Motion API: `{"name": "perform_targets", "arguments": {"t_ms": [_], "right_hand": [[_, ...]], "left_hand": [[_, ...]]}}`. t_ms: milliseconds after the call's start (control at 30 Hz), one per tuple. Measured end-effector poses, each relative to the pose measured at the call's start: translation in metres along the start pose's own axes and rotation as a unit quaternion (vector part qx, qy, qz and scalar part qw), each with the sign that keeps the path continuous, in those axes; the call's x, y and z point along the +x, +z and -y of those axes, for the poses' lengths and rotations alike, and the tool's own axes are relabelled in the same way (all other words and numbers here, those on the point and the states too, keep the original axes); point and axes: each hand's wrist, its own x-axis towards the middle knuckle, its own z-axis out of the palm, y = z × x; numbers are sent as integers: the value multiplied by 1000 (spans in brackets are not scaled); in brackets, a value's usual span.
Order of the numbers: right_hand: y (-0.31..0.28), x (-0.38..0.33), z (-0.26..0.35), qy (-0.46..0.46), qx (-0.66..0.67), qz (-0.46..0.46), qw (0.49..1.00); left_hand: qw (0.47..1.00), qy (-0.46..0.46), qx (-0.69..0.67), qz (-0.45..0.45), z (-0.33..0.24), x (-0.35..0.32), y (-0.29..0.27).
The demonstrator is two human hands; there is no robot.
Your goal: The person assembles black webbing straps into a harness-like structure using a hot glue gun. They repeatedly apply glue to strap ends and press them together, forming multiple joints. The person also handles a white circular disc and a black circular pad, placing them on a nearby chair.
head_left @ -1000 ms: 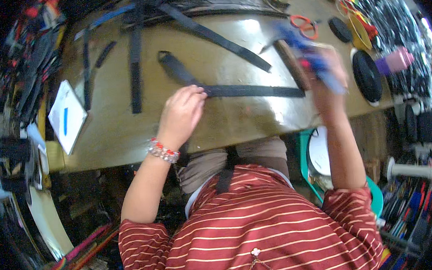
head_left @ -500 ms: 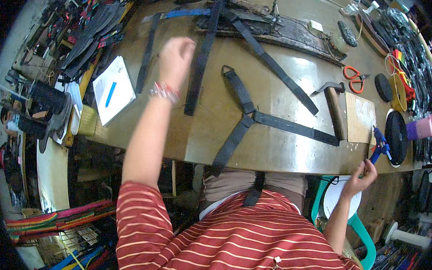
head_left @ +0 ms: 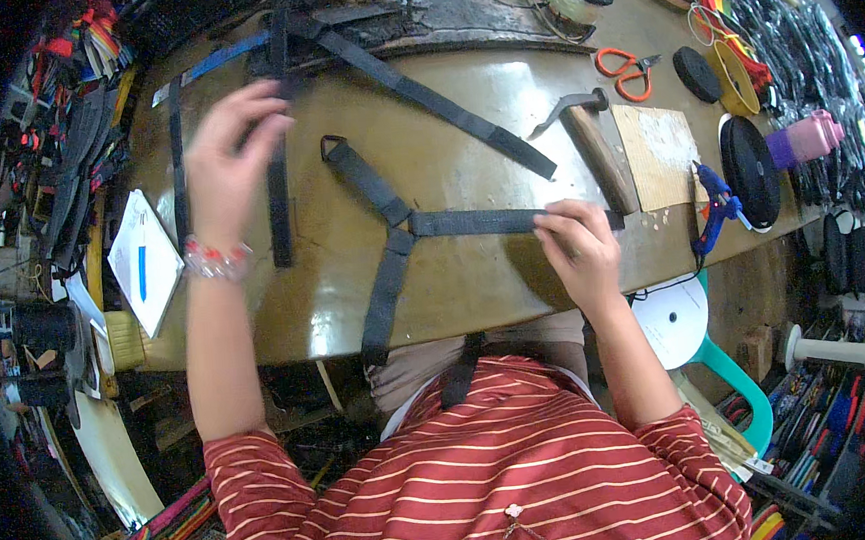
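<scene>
A black webbing harness piece with three arms (head_left: 377, 196) lies on the table, with a triangular ring at its upper tip. My right hand (head_left: 584, 254) is over its right arm, fingers curled and tips drawn together. Whether they grip the webbing is hidden. To the left, my left hand (head_left: 235, 163) hovers blurred over the table, thumb and fingers apart, holding nothing. It is nearest to a straight black strap (head_left: 280, 210). A longer black strap (head_left: 431, 100) slants away at the far middle.
Orange-handled scissors (head_left: 629, 74), a hammer (head_left: 595, 148), cardboard (head_left: 657, 154), a blue glue gun (head_left: 717, 210) and a black webbing roll (head_left: 750, 173) lie at right. A paper pad with a blue pen (head_left: 142, 273) is at left. Dark long boards (head_left: 356, 35) line the far side.
My view has shifted, so the table contents sit farther left. My right hand has moved from beside the glue gun to the harness's right arm. My left hand has opened.
</scene>
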Motion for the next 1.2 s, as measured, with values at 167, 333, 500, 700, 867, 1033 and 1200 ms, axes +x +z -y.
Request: {"name": "perform_targets", "arguments": {"t_ms": [167, 333, 500, 700, 867, 1033, 1200], "right_hand": [[19, 2, -11, 22, 41, 73, 996], [23, -1, -15, 51, 60, 69, 995], [22, -2, -16, 60, 67, 78, 993], [23, -1, -17, 44, 72, 61, 995], [24, -1, -17, 46, 69, 62, 995], [24, -1, -18, 43, 62, 64, 995], [22, 1, -14, 55, 54, 77, 994]], "left_hand": [[971, 109, -84, 197, -99, -44, 73], [963, 91, -65, 244, -101, -62, 107], [959, 100, -50, 260, -96, -67, 116], [954, 93, -62, 277, -95, -69, 121], [951, 103, -77, 282, -92, -65, 123], [953, 101, -73, 277, -94, -64, 124], [952, 103, -70, 281, -93, -65, 123]]}}
